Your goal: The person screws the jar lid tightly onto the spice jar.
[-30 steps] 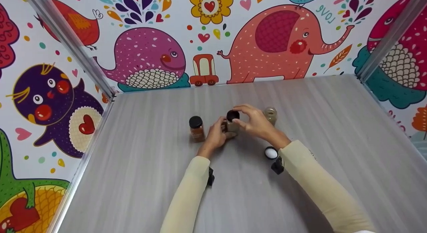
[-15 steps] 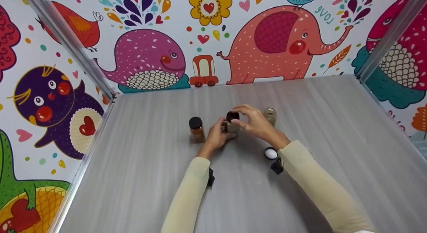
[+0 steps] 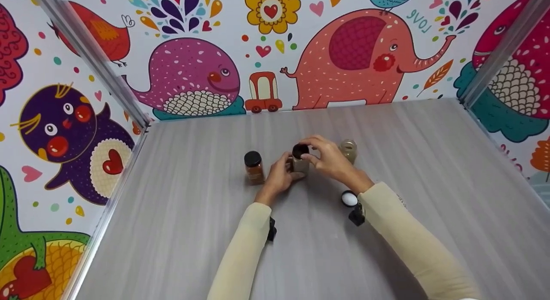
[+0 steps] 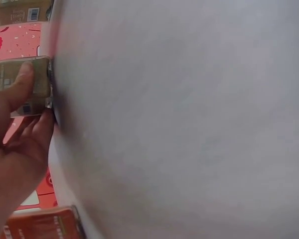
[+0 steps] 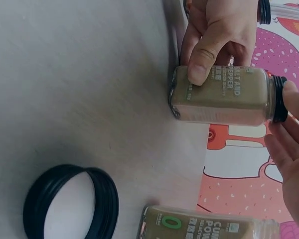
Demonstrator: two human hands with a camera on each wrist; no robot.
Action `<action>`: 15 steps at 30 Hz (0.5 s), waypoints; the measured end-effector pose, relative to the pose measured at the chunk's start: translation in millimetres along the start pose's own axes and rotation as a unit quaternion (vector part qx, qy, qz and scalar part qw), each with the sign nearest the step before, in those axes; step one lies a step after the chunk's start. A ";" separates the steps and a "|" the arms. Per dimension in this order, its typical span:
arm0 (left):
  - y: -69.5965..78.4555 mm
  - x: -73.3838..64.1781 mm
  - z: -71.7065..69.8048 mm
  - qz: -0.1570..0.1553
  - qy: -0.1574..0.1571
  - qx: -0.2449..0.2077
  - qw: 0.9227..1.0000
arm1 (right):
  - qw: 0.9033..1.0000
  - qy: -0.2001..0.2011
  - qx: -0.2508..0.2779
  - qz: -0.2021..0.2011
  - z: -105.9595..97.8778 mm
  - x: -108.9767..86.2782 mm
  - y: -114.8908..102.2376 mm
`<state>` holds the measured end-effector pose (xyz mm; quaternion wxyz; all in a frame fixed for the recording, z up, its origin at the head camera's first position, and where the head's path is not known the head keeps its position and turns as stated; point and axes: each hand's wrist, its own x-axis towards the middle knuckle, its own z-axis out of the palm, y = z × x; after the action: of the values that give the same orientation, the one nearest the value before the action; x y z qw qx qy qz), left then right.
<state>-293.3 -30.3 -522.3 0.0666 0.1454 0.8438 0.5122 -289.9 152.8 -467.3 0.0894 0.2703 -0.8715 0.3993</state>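
Note:
Between both hands stands an upright clear jar of greyish-brown powder [image 3: 300, 166], labelled salt and pepper in the right wrist view. My left hand [image 3: 279, 176] grips it low, the thumb [image 5: 201, 67] lying across its lower side. With thumb and fingers, my right hand [image 3: 334, 161] pinches the black lid [image 5: 279, 98] at the jar's mouth. To the right stands a lidless cumin powder jar [image 3: 349, 150], partly behind the right hand. A loose black lid [image 3: 349, 198] with a white inside lies on the table near the right wrist.
A jar of reddish-brown powder [image 3: 254, 170] with a black lid stands left of my left hand. The grey wood-grain table [image 3: 193, 222] meets walls printed with cartoon animals at the back and sides. Metal posts [image 3: 92, 59] mark the corners.

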 end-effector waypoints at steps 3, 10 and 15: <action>-1.5 -0.5 -0.6 -0.001 0.001 0.001 1.000 | 1.000 -0.005 -0.001 0.009 0.3 -0.1 0.5; -0.6 -0.9 -0.2 -0.011 -0.009 0.006 1.000 | 1.000 0.001 0.008 0.019 3.1 -0.9 0.4; -0.3 -0.1 1.6 -0.007 -0.005 0.009 1.000 | 1.000 -0.002 0.004 0.028 0.5 -0.9 1.2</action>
<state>-292.9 -29.2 -523.4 0.0733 0.1424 0.8488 0.5038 -289.8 153.4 -468.8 0.0752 0.2473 -0.8772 0.4045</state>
